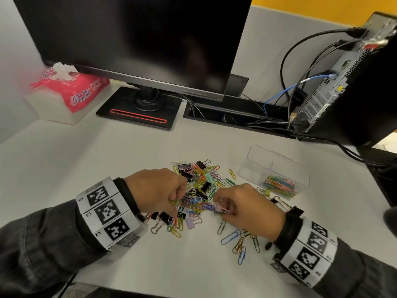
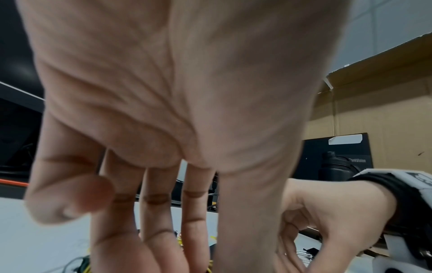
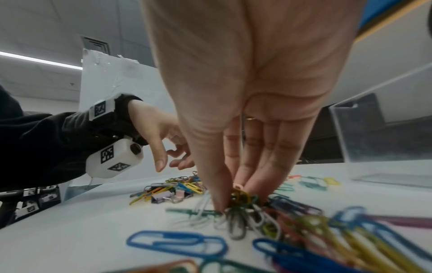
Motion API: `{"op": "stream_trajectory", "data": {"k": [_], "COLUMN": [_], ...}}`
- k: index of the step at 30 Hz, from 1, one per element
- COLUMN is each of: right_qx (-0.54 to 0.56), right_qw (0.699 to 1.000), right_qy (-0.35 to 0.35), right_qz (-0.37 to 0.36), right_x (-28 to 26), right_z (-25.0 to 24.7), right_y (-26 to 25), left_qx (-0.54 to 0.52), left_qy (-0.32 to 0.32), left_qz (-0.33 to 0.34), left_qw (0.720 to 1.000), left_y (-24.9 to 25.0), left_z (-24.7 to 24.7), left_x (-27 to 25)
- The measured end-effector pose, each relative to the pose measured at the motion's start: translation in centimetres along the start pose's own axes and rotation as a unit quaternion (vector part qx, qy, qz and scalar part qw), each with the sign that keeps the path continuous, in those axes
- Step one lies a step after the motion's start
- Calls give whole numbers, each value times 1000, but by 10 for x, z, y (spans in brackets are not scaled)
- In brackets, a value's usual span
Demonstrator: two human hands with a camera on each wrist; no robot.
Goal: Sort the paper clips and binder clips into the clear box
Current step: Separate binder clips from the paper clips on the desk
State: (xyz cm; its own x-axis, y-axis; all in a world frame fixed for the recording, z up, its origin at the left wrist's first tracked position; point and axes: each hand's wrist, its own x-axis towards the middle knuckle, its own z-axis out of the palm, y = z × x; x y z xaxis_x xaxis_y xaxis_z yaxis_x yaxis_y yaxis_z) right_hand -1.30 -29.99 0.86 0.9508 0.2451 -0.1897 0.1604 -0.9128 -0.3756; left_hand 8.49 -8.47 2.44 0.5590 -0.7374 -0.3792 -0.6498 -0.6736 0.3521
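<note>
A heap of coloured paper clips and binder clips (image 1: 197, 186) lies mid-desk. My left hand (image 1: 178, 198) hovers over its left side with thumb and loosely curled fingers (image 3: 170, 158) pointing down, and I see nothing pinched between them. Yellow clips (image 2: 180, 242) show behind those fingers. My right hand (image 1: 221, 208) pinches a bunch of paper clips (image 3: 238, 199) between thumb and fingertips at the heap's near right. The clear box (image 1: 277, 157) stands to the right; its near compartment holds paper clips (image 1: 279, 183), and the far one looks empty.
Loose paper clips (image 1: 240, 239) lie near my right wrist, and black binder clips (image 1: 164, 216) lie under my left wrist. A monitor (image 1: 137, 39) on its stand (image 1: 139, 108) and a pink tissue box (image 1: 71, 93) sit behind. A computer tower (image 1: 354, 82) with cables (image 1: 300, 61) stands back right.
</note>
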Motion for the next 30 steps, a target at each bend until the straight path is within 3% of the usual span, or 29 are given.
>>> {"op": "stream_trajectory", "data": {"k": [14,23,30], "right_qx": [122,110,81], "right_qw": [988,966,955], "right_qy": [88,228,280], "right_qz": [33,58,59], "right_x": [-28,-57,-63], "right_z": [-48,-118,-125], "right_y": [26,53,73], "left_qx": [-10,-12,-18], "left_qy": [4,8,5], "left_qz": [3,9,13], "left_qw": [1000,1000,1000], "left_y": [-1,-2,-3], "left_z": [-2,-2,0], "left_x": [1,2,4]}}
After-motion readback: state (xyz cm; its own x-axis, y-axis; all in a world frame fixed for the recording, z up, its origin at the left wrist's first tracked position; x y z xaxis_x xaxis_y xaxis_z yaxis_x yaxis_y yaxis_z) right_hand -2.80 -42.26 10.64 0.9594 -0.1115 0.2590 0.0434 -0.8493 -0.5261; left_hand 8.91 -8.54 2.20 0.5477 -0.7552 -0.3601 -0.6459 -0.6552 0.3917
